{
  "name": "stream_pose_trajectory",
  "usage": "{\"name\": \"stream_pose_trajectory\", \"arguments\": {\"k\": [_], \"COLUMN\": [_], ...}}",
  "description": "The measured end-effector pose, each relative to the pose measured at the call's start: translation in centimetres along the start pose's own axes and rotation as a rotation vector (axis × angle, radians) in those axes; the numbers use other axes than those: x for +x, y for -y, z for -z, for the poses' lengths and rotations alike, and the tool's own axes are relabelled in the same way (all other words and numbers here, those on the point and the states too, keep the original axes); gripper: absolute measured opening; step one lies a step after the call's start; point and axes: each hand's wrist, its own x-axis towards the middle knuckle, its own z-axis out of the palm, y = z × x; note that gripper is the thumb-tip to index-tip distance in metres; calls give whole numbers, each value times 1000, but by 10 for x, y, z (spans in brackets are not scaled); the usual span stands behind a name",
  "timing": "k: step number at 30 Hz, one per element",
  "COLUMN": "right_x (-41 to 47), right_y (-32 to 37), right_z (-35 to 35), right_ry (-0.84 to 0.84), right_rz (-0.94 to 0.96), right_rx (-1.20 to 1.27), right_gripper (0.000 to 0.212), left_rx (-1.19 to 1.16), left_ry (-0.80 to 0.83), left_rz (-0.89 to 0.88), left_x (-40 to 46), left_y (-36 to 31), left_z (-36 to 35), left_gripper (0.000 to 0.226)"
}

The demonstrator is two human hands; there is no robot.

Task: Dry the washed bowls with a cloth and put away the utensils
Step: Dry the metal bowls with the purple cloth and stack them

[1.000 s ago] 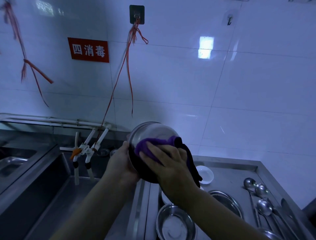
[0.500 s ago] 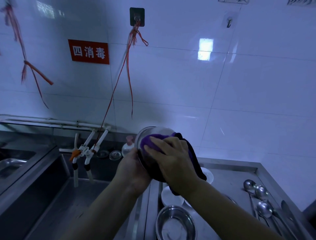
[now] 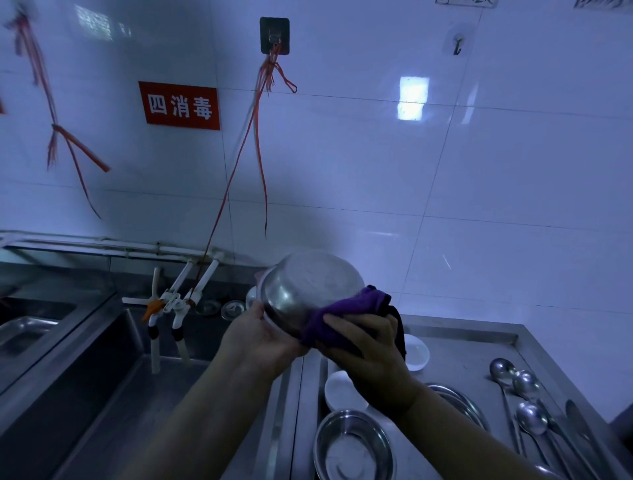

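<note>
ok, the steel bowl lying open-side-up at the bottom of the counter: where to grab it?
Pinch the steel bowl at its rim, coming from above. It sits upright with the mouth open, so the thin rim is exposed; a white bowl sits close at the far side, so take the near or left edge.

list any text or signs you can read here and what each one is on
"四消毒": white characters on the red sign stuck to the white tiled wall.
Dark marks at the top edge of the wall, upper right: cut off, unreadable.
No readable text on the steel bowl, purple cloth or ladles.
</note>
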Motion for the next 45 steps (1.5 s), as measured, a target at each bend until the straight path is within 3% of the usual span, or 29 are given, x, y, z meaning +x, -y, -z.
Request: {"name": "stream_pose_trajectory", "arguments": {"k": [3,6,11,14,16,20,24,28,36,45], "right_x": [2,13,20,16,12,11,7,9,13,2], "right_y": [0,6,29,29,27,24,14,-4,-37,-43], "right_z": [2,3,0,3,6,13,22,31,35,2], "right_ry": [-85,-161,-164,-139,-143,-250,-277,-284,-94,130], "right_rz": [-122,-217,-233,-242,-250,-360,-533,-720,-940,-833], "right_rx": [70,143,132,148,182,292,431,599,812,640], "right_gripper": [28,5,29,22,17,27,13,26,23,29], "left_rx": [-46,-43,-70,-75,-35,70,207,435,881,1206], "left_ry": [31,24,-4,-4,12,31,-28,-57,-241,-303], "left_rz": [-7,-15,-44,-42,-39,-78,-178,-314,-505,-617], "left_x": [0,4,5,6,6,9,10,12,20,39], "left_y": [-2,0,8,11,12,10,4,5,19,40], "left_z": [-2,-2,-6,-5,-5,1,11,12,18,21], "left_gripper": [43,44,43,44,49,51,42,43,44,49]}}
